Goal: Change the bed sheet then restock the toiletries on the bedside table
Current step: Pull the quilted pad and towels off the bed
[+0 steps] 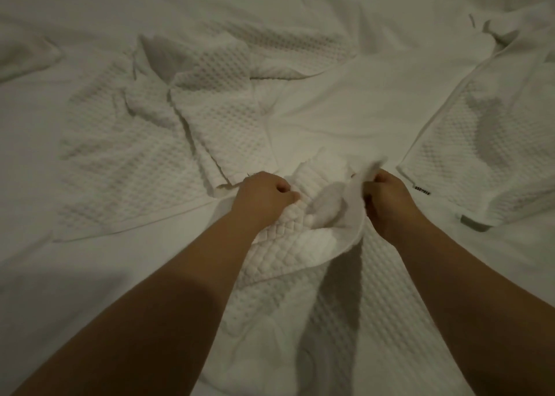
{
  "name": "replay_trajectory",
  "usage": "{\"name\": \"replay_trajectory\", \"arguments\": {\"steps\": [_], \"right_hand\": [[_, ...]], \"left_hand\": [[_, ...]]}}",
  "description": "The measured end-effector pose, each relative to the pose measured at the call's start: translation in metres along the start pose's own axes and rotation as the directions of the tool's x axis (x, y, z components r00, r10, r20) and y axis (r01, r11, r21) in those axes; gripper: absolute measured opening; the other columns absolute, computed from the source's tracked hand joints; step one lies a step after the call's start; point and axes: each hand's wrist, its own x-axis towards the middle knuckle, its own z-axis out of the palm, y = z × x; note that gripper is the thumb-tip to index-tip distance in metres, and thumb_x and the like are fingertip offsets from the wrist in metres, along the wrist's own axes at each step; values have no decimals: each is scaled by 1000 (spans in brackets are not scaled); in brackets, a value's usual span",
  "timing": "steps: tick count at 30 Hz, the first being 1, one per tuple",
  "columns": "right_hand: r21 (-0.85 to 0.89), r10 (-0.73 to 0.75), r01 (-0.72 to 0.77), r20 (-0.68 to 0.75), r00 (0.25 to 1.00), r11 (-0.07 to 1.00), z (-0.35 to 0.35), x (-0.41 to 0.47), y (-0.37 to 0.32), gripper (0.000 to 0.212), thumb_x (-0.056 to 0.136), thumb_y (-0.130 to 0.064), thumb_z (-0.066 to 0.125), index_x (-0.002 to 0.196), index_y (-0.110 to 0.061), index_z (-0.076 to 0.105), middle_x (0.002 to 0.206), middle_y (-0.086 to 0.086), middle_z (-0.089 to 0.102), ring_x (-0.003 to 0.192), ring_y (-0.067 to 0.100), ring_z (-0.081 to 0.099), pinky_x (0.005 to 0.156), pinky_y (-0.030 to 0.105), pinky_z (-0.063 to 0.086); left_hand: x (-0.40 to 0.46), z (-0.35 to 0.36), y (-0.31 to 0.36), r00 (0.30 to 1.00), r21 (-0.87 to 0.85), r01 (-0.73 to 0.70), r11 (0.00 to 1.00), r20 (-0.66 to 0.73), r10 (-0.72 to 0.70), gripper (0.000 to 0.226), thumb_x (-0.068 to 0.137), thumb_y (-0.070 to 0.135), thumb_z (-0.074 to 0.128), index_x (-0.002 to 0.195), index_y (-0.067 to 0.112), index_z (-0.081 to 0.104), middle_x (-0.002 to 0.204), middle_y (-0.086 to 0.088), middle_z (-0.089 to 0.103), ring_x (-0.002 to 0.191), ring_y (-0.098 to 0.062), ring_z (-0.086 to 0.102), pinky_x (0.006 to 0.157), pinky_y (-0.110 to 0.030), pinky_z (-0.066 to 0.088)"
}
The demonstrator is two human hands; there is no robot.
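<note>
White quilted cover (300, 275), one, runs lengthwise from bottom centre upward over one white bed sheet (360, 101); left hand (264, 194) and right hand (387, 197) both clutch its bunched edge.

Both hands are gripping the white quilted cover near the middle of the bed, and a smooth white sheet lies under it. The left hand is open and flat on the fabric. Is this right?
Not quite. In the head view the left hand is not open and flat: its fingers are curled into the quilted cover, like the right hand. The smooth white sheet does lie beneath.
</note>
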Motion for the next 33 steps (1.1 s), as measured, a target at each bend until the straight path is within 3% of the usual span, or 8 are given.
{"name": "replay_trajectory", "arguments": {"steps": [3,8,13,17,21,24,29,33], "right_hand": [[206,37,-37,3,999,978,-1,0,4,24,90,-2,39,70,-8,51,48,-3,57,42,9,54,46,21,42],[24,-24,27,-148,989,999,10,-2,-4,23,89,0,45,76,-15,57,77,0,62,76,16,59,62,24,43],[-147,-209,191,-113,971,970,49,-3,-39,20,81,-3,52,65,-12,43,74,10,47,71,19,44,63,33,34],[-181,-339,325,-52,939,928,102,8,-69,21,85,-9,53,68,-17,44,72,5,53,75,21,53,71,39,46],[-357,-328,352,129,936,865,136,18,-60,25,88,-17,58,113,-14,55,112,2,58,103,20,56,86,33,47],[-628,-221,331,250,943,704,150,18,-41,45,94,-25,53,136,-13,42,138,9,45,122,25,48,95,30,40],[-679,-306,412,279,910,607,165,19,-38,48,95,-27,50,140,-17,39,145,6,40,129,23,42,101,25,31],[-656,-411,574,407,816,490,174,23,-53,56,93,-20,53,145,-19,32,151,5,30,136,21,33,112,32,26]], "left_hand": [[-5,-8,5,988,220,-100,970,-94,123,28,92,34,56,92,10,71,91,-3,68,86,-17,60,78,-27,44],[-9,-64,24,859,331,-225,917,-376,347,18,92,30,50,82,15,54,86,1,44,80,-15,41,68,-25,26],[-3,-124,6,822,528,-141,837,-409,397,24,87,30,53,91,10,66,91,-6,58,93,-29,53,82,-36,37],[1,-135,-18,816,47,-174,984,-552,171,25,94,27,54,114,13,61,109,-2,62,98,-16,55,81,-15,38],[-7,-113,-71,901,-183,417,890,-46,-431,30,96,26,51,110,1,60,109,-17,60,82,-28,58,69,-29,42],[-23,-85,-87,834,-294,552,780,209,-511,28,93,32,55,106,7,59,102,-10,60,79,-20,55,66,-27,43],[-6,-61,-82,907,-550,389,739,89,-412,36,88,22,60,118,3,61,115,-19,64,103,-34,61,92,-42,51],[-9,-80,-71,865,-275,125,953,-440,-241,15,89,24,57,80,13,63,73,-1,57,75,-20,52,65,-24,36]]}}
